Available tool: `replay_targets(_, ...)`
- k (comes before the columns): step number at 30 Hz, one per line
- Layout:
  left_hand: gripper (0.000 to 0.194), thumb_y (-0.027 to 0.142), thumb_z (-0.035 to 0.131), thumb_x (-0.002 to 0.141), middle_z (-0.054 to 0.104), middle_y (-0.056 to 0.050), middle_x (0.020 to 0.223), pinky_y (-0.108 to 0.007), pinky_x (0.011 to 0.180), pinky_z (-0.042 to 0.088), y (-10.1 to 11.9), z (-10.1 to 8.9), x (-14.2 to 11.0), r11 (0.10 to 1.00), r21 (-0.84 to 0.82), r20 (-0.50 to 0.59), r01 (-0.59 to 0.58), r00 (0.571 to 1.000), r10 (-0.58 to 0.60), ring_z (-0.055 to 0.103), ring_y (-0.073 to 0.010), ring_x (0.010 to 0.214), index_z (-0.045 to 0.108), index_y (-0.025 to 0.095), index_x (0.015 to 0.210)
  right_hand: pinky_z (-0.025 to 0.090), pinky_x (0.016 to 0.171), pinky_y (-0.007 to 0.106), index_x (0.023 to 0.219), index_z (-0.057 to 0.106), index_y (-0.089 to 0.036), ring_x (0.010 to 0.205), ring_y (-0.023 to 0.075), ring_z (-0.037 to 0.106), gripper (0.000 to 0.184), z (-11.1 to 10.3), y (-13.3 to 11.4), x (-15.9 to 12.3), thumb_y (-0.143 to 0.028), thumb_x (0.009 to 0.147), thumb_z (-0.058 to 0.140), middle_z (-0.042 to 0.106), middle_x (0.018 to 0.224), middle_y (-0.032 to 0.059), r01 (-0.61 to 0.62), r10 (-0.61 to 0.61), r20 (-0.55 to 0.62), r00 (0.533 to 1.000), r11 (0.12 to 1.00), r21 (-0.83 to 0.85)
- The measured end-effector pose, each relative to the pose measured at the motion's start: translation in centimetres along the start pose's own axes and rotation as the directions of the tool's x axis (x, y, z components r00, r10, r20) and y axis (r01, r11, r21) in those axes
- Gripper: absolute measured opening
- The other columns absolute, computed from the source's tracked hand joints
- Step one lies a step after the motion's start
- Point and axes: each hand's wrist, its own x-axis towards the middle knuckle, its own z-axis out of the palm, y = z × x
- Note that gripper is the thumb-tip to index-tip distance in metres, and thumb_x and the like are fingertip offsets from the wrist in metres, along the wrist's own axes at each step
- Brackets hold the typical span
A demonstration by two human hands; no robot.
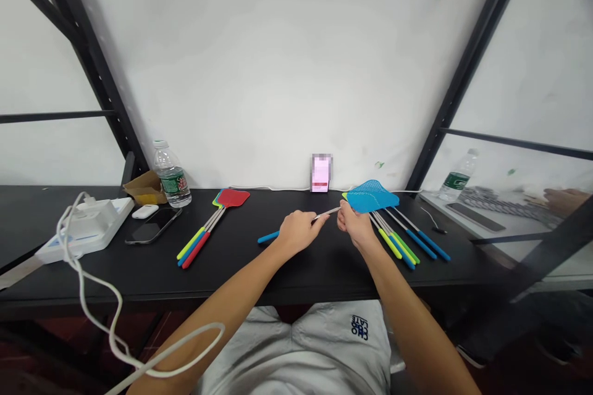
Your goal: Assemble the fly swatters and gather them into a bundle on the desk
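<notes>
My left hand (299, 231) is closed around the thin metal rod of a fly swatter, whose blue handle (268, 237) sticks out to its left. Farther along the same rod, my right hand (354, 222) grips it close to the perforated blue head. That blue fly swatter (370, 197) lies roughly level, just above the black table (259, 271). To the right, several fly swatters with yellow, green and blue handles (402, 247) rest on the table, their heads mostly hidden behind the blue one. On the left lie red, blue and yellow fly swatters (204, 236), fanned together with the red head on top.
A phone (320, 174) stands upright against the wall. At left are a water bottle (172, 176), a cardboard box (146, 187), a white case (145, 212), a dark phone (154, 226) and a power strip (88, 228) with a looping white cable. Black metal posts flank the table.
</notes>
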Motion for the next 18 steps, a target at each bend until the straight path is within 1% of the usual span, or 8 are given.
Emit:
replay_targets(6,0.065,0.064,0.026,0.095,0.069,-0.009,0.071,-0.028,0.058,0.031,-0.12,0.16,-0.05,0.999,0.029,0.005,0.021,1.000,-0.021,0.064,-0.0225,0.069,0.070,0.021,0.073,0.027,0.036,0.021,0.054,0.035,-0.021,0.035,0.0060,0.035,0.045,-1.19,0.10,0.51,-0.041,0.085,0.060,0.036,0.045,-0.0062,-0.047,0.049,0.048,0.998,0.997,-0.054)
replay_targets(8,0.066,0.064,0.026,0.095,0.068,-0.009,0.071,-0.028,0.058,0.032,-0.17,0.24,-0.05,0.999,0.040,-0.005,0.023,1.000,-0.023,0.064,-0.0226,0.069,0.070,0.021,0.073,0.026,0.035,0.021,0.055,0.036,-0.021,0.036,0.0065,0.036,0.044,-1.26,0.10,0.61,-0.043,0.085,0.060,0.037,0.046,-0.0060,-0.083,0.084,0.036,0.996,0.996,-0.037)
replay_targets(10,0.066,0.065,0.025,0.095,0.068,-0.009,0.071,-0.028,0.059,0.032,-0.22,0.29,-0.04,0.999,0.044,-0.009,0.026,1.000,-0.025,0.064,-0.0224,0.069,0.069,0.021,0.073,0.026,0.034,0.021,0.058,0.038,-0.021,0.037,0.0070,0.035,0.042,-1.21,-0.02,0.67,-0.045,0.084,0.061,0.037,0.047,-0.0062,-0.087,0.087,-0.017,0.996,0.996,0.002)
replay_targets(13,0.067,0.065,0.023,0.095,0.069,-0.008,0.071,-0.028,0.059,0.033,-0.25,0.32,-0.02,0.999,0.047,-0.007,0.028,1.000,-0.028,0.064,-0.0221,0.069,0.069,0.021,0.073,0.026,0.034,0.020,0.063,0.039,-0.022,0.039,0.0069,0.033,0.039,-1.08,-0.22,0.69,-0.046,0.082,0.063,0.036,0.050,-0.0071,0.005,0.001,-0.152,0.988,0.999,0.040)
replay_targets(15,0.068,0.065,0.023,0.095,0.069,-0.008,0.071,-0.029,0.059,0.034,-0.22,0.31,-0.01,0.998,0.056,-0.007,0.031,1.000,-0.030,0.065,-0.0225,0.070,0.069,0.021,0.073,0.026,0.034,0.020,0.064,0.039,-0.022,0.040,0.0066,0.033,0.038,-1.03,-0.20,0.71,-0.045,0.081,0.064,0.036,0.050,-0.0072,0.063,-0.052,-0.216,0.975,0.997,0.045)
replay_targets(18,0.069,0.065,0.022,0.095,0.069,-0.009,0.072,-0.029,0.059,0.034,-0.14,0.23,0.00,0.997,0.071,-0.008,0.032,0.999,-0.031,0.065,-0.0228,0.071,0.069,0.021,0.073,0.027,0.035,0.020,0.064,0.039,-0.021,0.040,0.0062,0.033,0.039,-1.00,0.08,0.78,-0.046,0.081,0.064,0.038,0.051,-0.0066,0.081,-0.066,-0.226,0.972,0.995,0.058)
